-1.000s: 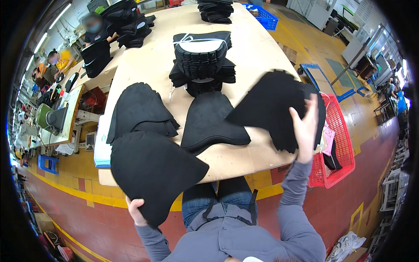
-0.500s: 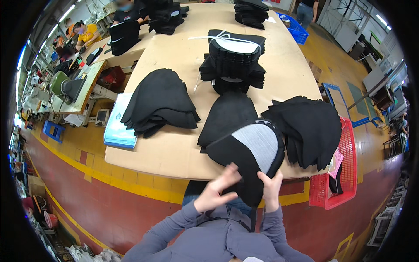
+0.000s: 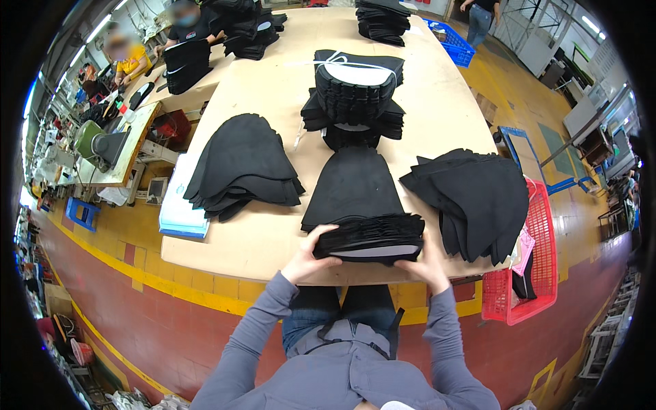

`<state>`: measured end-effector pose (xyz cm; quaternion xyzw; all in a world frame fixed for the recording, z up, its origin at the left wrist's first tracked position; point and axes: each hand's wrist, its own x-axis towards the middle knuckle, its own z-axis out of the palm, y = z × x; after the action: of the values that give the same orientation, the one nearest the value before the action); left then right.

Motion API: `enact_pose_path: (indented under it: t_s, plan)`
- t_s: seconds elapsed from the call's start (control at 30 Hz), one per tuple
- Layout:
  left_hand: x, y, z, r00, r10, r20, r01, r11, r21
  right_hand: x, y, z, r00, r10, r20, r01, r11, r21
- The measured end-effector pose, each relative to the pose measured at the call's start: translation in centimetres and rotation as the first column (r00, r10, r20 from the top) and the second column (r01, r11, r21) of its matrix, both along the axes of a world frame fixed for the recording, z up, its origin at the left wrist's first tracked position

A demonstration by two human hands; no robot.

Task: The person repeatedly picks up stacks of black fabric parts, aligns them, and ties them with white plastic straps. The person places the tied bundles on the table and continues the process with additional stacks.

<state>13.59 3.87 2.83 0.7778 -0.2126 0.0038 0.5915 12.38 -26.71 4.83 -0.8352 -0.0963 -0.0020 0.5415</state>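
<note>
Stack (image 3: 369, 236) now edge-on between hands (image 3: 304, 260)

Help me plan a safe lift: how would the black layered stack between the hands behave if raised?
The black layered stack might slip apart layer by layer, since many separate edges show and no tie is visible. Taken singly, its layers would probably flex, because they look thin.

left fingers (image 3: 321, 233) curled | right fingers (image 3: 428, 246) likewise (thumbs (image 3: 329, 262) pointing inward) | both forearms (image 3: 264, 318) angled forward
</note>
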Motion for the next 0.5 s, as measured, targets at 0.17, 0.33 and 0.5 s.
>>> enact_pose_path:
  t_s: [0.17, 0.33, 0.5]
  plan:
    - [-0.8, -1.8, -5.0, 0.969, 0.176, -0.173, -0.211, 0.954, -0.212, -0.2, 1.5, -9.9, 0.969, -0.248, 0.018, 0.237, 0.942, 0.236]
    - [-0.8, -1.1, 0.3, 0.970, 0.030, -0.241, -0.084, 0.973, -0.215, -0.6, 0.4, -6.1, 0.989, -0.107, 0.105, 0.091, 0.985, 0.145]
    - [-2.2, 0.7, -7.0, 0.987, 0.157, -0.034, -0.151, 0.981, 0.125, -0.8, 0.4, -9.2, 0.976, -0.172, 0.135, 0.166, 0.985, 0.052]
